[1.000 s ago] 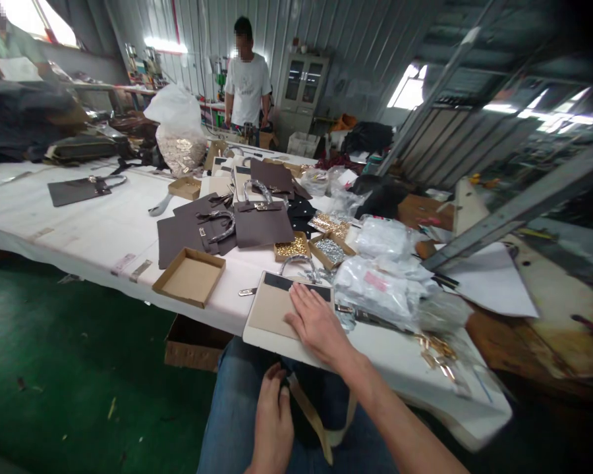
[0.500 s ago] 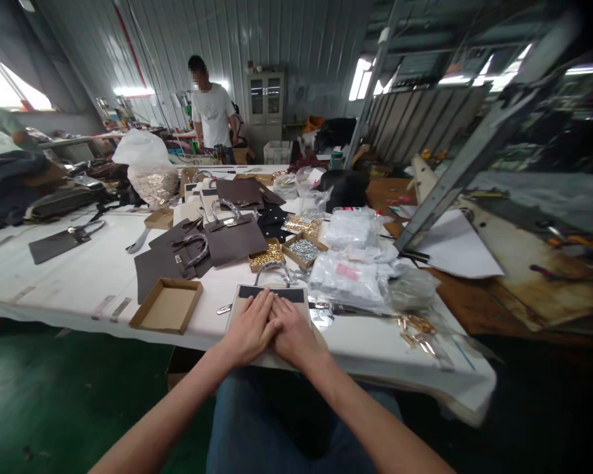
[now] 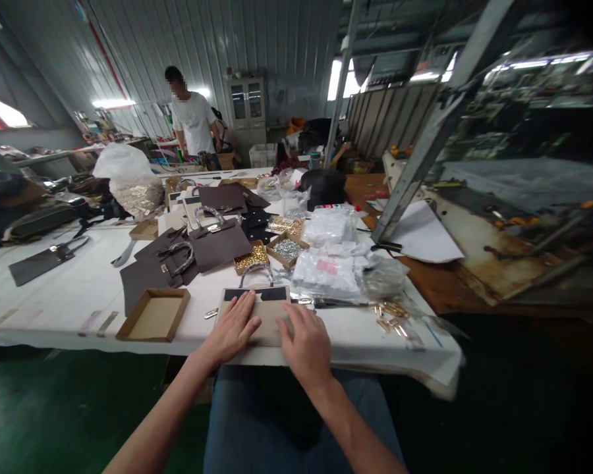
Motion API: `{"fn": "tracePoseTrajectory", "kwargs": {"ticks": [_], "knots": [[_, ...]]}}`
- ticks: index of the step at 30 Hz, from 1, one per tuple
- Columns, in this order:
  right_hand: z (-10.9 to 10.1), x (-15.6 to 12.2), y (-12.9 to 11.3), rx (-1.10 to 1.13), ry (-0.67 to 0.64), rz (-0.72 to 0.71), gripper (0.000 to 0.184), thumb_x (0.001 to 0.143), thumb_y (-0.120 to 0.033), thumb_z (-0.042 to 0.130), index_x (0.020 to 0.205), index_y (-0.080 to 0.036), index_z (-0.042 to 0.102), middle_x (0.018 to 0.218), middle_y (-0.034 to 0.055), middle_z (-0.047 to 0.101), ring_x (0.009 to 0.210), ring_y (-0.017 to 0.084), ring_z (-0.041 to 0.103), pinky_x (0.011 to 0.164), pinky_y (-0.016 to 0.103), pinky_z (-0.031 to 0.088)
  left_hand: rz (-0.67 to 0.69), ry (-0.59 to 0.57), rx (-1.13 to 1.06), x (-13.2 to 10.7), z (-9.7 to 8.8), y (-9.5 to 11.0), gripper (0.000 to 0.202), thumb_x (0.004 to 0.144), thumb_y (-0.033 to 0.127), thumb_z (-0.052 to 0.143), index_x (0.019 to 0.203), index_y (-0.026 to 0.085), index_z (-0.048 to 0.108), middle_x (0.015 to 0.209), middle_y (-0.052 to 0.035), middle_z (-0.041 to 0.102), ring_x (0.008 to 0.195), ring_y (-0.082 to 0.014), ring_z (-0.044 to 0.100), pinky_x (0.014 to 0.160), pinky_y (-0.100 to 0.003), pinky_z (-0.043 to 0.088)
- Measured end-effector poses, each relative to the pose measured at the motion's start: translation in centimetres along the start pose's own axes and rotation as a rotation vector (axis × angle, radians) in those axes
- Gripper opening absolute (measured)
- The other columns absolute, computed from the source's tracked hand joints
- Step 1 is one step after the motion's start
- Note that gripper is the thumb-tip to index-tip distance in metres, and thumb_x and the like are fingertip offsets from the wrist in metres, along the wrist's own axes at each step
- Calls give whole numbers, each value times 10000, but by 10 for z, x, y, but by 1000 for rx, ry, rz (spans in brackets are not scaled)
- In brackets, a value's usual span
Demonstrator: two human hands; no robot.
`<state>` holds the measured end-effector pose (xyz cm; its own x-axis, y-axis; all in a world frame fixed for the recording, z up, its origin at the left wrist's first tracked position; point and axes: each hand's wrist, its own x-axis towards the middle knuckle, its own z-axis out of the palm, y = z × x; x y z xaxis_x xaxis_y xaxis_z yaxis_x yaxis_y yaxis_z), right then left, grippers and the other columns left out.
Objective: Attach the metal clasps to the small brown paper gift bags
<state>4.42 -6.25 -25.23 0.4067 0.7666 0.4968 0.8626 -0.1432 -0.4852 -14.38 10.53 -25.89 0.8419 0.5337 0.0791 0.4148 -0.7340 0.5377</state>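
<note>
Both hands lay flat on the tan bag panel (image 3: pixel 268 320). It sat at the near edge of the white table (image 3: pixel 54 289), right in front of the person, w/ a dark strip (image 3: pixel 263 294) along its far edge & a metal handle (image 3: pixel 254 268) arching off at 12 o'clock. The left hand (image 3: pixel 234 326) covered the panel's 9 o'clock side, the right hand (image 3: pixel 304 339) its 4 o'clock corner. Each was open, palm down, fingers splayed, gripping nothing.

Change: 1 s back only the right hand was on the panel, the left down in the lap at a strap. Half a sec back both were up & pressed side by side at the middle. At this moment they were apart, bare panel showing btwn them. That read as an outward smoothing stroke, so the flattening looked under way rather than done.

Around the panel:
- Empty cardboard tray (image 3: pixel 153 315) just beside it at 9 o'clock.
- Box of gold fittings (image 3: pixel 251 257) at 12 o'clock.
- Box of silver fittings (image 3: pixel 287 248) at 1 o'clock.
- Plastic bags (image 3: pixel 326 273) at 2 o'clock.
- Loose gold clasps (image 3: pixel 390 309) at 3 o'clock.
- Dark brown panels (image 3: pixel 220 242) w/ handles at 11 o'clock.

A co-worker (image 3: pixel 192 125) in a white T-shirt stood well off, approx 11 o'clock.
</note>
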Motion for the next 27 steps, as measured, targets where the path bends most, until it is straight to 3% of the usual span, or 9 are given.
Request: {"fn": "tracePoseTrajectory", "kwargs": {"ticks": [3,7,9,11,13,17,19,24,27], "knots": [[-8,-30,12,102,-58,350,453,1063,-481,720,1424,-207,699,1214,156,815,1022,337,791,875,448,605,-63,137,-112,-6,-17,9,724,1227,598,253,1869,263,272,1919,-114,268,1796,-287,248,1469,-589,227],[0,-33,24,566,-274,539,529,947,-693,786,1180,-218,753,904,80,821,759,307,781,690,398,585,-36,379,5,-36,-28,46,737,1213,598,358,1866,265,273,1946,-138,181,1818,-345,139,1455,-655,209],[2,-25,23,814,-323,591,585,878,-752,831,1081,-209,752,890,100,832,776,331,799,688,414,608,12,273,58,-58,-20,63,968,1124,702,569,1889,281,150,1949,-158,135,1814,-381,142,1445,-663,246],[0,-16,16,1028,-347,652,639,825,-772,882,1073,-197,752,915,118,849,798,346,815,719,436,638,68,148,125,-78,-4,72,1460,868,809,865,1890,238,-8,1939,-216,108,1799,-449,158,1434,-698,261],[-5,-10,5,1174,-330,697,685,799,-761,926,1133,-190,752,977,129,866,824,346,826,753,446,659,94,71,201,-92,11,72,1681,729,697,1026,1875,212,-104,1926,-256,108,1784,-483,189,1422,-712,285],[-19,-3,-21,1246,-256,661,668,828,-707,956,1216,-208,739,1095,138,874,917,349,838,795,438,676,40,168,315,-95,18,70,1369,923,194,858,1869,212,-130,1927,-224,120,1791,-418,205,1419,-652,330],[-29,4,-33,1237,-232,599,649,862,-686,944,1264,-220,738,1143,139,872,962,353,837,808,433,682,34,274,335,-90,10,77,1236,952,79,704,1874,199,-111,1931,-205,105,1799,-400,178,1420,-655,329],[-62,26,-52,1095,-120,469,650,852,-708,934,1246,-217,775,1137,150,871,943,354,839,775,411,693,61,512,292,-75,-2,105,1170,947,25,610,1885,206,-67,1937,-187,101,1797,-410,191,1406,-677,365],[-86,31,-56,899,24,396,580,882,-724,886,1195,-243,803,1085,143,874,881,363,837,722,430,700,74,580,57,-68,0,122,1237,972,230,777,1889,229,-53,1931,-217,136,1776,-489,220,1381,-754,367]]}}
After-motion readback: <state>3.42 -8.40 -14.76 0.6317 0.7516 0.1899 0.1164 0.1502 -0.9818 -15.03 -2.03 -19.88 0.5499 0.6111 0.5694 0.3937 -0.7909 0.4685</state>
